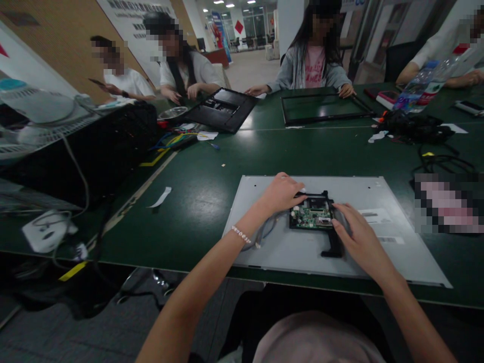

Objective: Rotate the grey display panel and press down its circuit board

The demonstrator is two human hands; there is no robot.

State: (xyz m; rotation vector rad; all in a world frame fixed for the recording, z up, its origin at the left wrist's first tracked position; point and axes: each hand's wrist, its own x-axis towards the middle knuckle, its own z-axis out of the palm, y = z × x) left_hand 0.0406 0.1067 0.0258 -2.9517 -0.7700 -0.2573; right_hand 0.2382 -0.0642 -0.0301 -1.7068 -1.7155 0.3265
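A grey panel [278, 252] lies flat on the green bench [196, 169], close to its near edge. On the middle of the panel, a green circuit board [310, 218] sits in a black bracket [334, 243], whose narrow arm reaches toward the panel's near edge.

The left hand [284, 194] is partly curled, with its thumb and fingers at the bracket's far left corner. The right hand [352, 233] is partly open, its thumb and fingertips at the bracket's right side. Whether either hand grips the bracket or only steadies it, one cannot tell.

A grey cable [267, 229] lies left of the board on the panel, partly hidden by the left forearm. White labels [374, 216] are on the panel, right of the bracket.

Left of the panel lies a paper strip [162, 197]. Beyond the panel are a black frame [321, 121], touched by another person's hand [346, 91], and, farther left, a black cover [221, 121]. Plastic bottles [425, 91] stand beyond the panel's right side.
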